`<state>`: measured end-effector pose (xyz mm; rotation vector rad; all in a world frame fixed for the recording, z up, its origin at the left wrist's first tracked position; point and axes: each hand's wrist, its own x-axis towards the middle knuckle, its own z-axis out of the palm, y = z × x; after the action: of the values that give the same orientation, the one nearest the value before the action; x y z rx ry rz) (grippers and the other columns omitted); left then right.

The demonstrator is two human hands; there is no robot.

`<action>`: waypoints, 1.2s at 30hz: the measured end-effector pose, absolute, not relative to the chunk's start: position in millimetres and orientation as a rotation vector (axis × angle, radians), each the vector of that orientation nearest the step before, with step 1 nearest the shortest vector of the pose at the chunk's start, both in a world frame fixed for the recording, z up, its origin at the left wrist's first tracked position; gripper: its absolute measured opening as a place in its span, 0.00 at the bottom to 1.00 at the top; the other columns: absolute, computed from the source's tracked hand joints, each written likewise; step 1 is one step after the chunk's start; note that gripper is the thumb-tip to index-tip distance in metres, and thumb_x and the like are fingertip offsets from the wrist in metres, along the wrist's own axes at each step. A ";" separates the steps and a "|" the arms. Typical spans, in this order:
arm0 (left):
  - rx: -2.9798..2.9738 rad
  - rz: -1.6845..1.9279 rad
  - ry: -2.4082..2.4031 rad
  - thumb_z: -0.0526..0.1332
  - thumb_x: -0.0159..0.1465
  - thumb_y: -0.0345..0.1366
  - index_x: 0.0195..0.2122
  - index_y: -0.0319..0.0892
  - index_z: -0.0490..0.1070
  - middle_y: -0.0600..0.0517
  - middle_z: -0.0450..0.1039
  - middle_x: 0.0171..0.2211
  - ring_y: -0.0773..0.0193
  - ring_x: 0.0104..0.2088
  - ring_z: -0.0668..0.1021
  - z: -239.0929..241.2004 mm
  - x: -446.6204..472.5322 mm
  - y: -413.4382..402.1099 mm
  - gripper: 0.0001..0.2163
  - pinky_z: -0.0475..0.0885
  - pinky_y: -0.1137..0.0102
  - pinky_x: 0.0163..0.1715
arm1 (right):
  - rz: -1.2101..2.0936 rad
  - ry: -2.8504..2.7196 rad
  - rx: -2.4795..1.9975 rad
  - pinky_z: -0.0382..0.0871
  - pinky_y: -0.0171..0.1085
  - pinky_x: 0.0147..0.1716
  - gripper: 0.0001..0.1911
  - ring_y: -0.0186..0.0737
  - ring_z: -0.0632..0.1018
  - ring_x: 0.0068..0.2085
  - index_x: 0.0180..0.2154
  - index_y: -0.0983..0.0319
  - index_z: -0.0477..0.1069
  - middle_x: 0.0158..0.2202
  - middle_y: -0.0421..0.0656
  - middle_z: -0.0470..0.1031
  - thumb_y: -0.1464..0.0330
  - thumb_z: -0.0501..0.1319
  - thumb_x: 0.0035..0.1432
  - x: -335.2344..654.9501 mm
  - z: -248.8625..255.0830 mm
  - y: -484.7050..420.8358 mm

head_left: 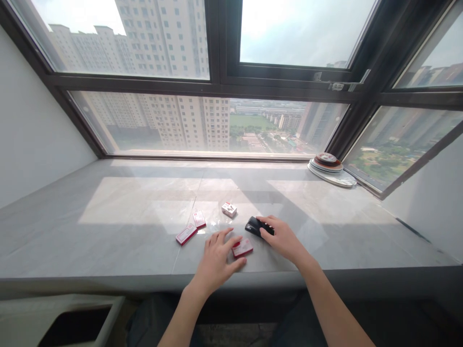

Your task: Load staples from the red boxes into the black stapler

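Note:
My left hand rests on the grey stone sill, thumb and fingers around a small red and white box lying flat. My right hand lies beside it, fingers closed over a small black device. Two more red and white flat boxes lie to the left of my left hand. A small white and red box stands a little farther back, apart from both hands.
A stack of plates sits at the back right corner by the open window sash. Large windows run along the back. White walls close both ends of the sill. A pale cabinet edge shows below left.

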<state>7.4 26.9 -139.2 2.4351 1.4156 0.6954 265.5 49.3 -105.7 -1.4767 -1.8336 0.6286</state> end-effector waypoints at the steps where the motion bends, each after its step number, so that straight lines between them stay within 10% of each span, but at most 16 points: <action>1: 2.453 0.687 1.350 0.67 0.65 0.48 0.64 0.59 0.67 0.51 0.59 0.69 0.47 0.67 0.62 -137.8 8.9 25.1 0.26 0.61 0.51 0.65 | 0.632 -1.870 -1.428 0.70 0.40 0.49 0.20 0.45 0.78 0.48 0.56 0.56 0.76 0.50 0.45 0.77 0.66 0.58 0.65 258.6 -103.1 49.7; 12: 2.483 0.615 1.331 0.62 0.68 0.50 0.68 0.56 0.61 0.51 0.55 0.72 0.50 0.73 0.57 -143.1 -3.7 27.3 0.28 0.54 0.47 0.71 | 0.404 -1.642 -1.473 0.70 0.43 0.49 0.09 0.48 0.78 0.45 0.41 0.57 0.80 0.41 0.45 0.79 0.62 0.67 0.59 166.0 -111.3 52.3; 23: 2.338 0.649 1.294 0.64 0.67 0.46 0.58 0.53 0.69 0.50 0.54 0.73 0.53 0.73 0.55 -137.6 -15.5 30.8 0.18 0.52 0.49 0.72 | 1.142 -0.663 -1.345 0.82 0.41 0.35 0.19 0.46 0.84 0.39 0.45 0.59 0.72 0.43 0.47 0.80 0.52 0.61 0.64 283.6 -143.8 40.1; 28: 2.271 0.665 1.287 0.65 0.65 0.44 0.48 0.51 0.72 0.52 0.55 0.72 0.52 0.73 0.55 -137.3 -10.0 33.2 0.11 0.49 0.48 0.72 | 1.262 -1.026 -1.667 0.63 0.31 0.13 0.26 0.37 0.75 0.16 0.43 0.60 0.66 0.23 0.39 0.74 0.43 0.54 0.67 279.4 -151.4 22.7; 36: 2.188 0.678 1.229 0.68 0.63 0.46 0.48 0.51 0.73 0.52 0.59 0.71 0.52 0.72 0.58 -138.5 -16.1 42.2 0.13 0.50 0.52 0.73 | 1.297 -1.418 -1.599 0.51 0.28 0.13 0.14 0.29 0.62 0.14 0.36 0.60 0.65 0.16 0.34 0.66 0.57 0.57 0.69 223.6 -156.8 26.4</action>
<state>-16.1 42.2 -138.5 2.1883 1.2293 0.6783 223.6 26.4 -156.8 -1.5985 -1.4181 1.2971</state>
